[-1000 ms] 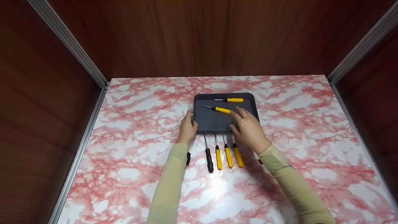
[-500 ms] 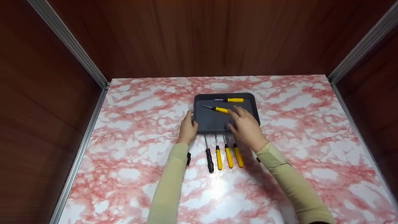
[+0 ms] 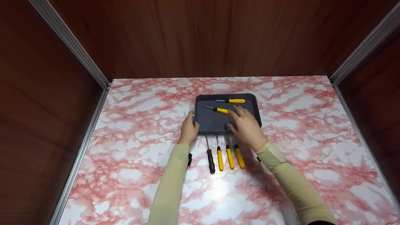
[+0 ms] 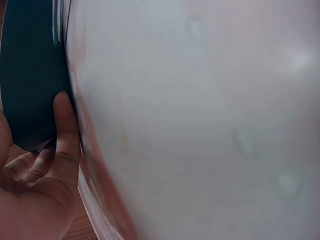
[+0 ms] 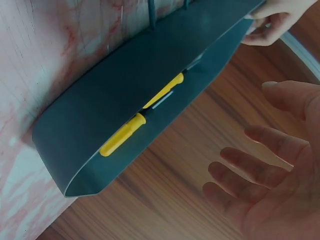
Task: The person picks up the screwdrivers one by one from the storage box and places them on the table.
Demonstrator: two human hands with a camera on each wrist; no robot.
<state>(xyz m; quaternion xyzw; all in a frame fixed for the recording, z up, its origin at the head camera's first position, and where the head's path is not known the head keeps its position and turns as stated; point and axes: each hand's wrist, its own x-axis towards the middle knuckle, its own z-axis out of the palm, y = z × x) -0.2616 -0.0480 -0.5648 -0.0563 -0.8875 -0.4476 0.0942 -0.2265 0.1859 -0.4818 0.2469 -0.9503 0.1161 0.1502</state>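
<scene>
A dark grey tray point(image 3: 212, 123) holds two yellow-handled screwdrivers, one near the back wall point(image 3: 236, 101) and one slanted in the middle point(image 3: 221, 110). My left hand point(image 3: 189, 128) grips the tray's left end; the left wrist view has a finger point(image 4: 65, 117) against its outer wall. Over the tray's right side hovers my right hand point(image 3: 248, 128), its fingers loosely spread. In the right wrist view this hand point(image 5: 270, 170) stands apart from the tray point(image 5: 95, 120) and holds nothing. In the head view its fingertips hide part of the middle screwdriver's handle end.
In front of the tray lie a black-handled screwdriver point(image 3: 210, 161) and three yellow-handled ones point(image 3: 220, 159), side by side with shafts toward the tray. The marbled red-and-white table point(image 3: 140, 125) is bounded by brown wood-grain panels point(image 3: 200, 40) at the back and sides.
My right hand has shifted slightly to the left over the tray, covering more of the middle screwdriver's handle. My left hand, the tray and the screwdrivers have stayed practically in place.
</scene>
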